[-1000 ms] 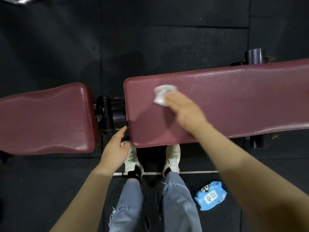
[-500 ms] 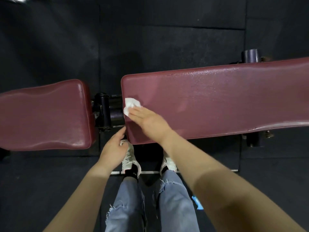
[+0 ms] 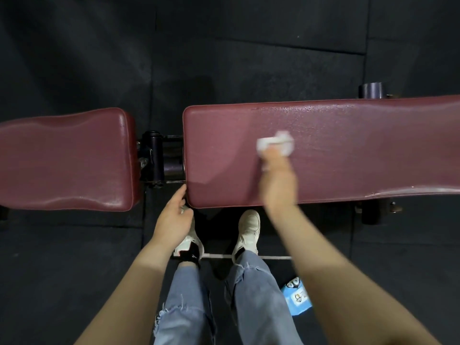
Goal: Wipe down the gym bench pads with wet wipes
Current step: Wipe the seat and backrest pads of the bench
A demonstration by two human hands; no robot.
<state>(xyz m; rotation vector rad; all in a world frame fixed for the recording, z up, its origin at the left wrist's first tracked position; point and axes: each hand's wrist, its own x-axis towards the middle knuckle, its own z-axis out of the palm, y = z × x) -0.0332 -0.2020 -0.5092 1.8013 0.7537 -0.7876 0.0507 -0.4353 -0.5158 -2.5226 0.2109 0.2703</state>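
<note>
- Step in hand: wiping the long back pad (image 3: 348, 150). Looks mid-pass, judging by the wet sheen on the far strip beyond the right hand.
- Right hand (image 3: 277, 175) presses a crumpled wet wipe (image 3: 275, 145) flat on the pad; wipe sits under and just past the fingertips. Motion blur, so finger curl is unclear.
- Left hand (image 3: 174, 217) is idle and relaxed, holding nothing, fingertips right at the pad's near corner.
- Seat pad (image 3: 67, 158) lies outboard of the left hand, across the hinge gap (image 3: 159, 158); whether it's been wiped I can't tell.
- Wipes pack (image 3: 297, 298) on the floor, below the right forearm.
- Next, my read: strokes along the near strip, toward the right end, keeping flat pressure; then the seat pad.
</note>
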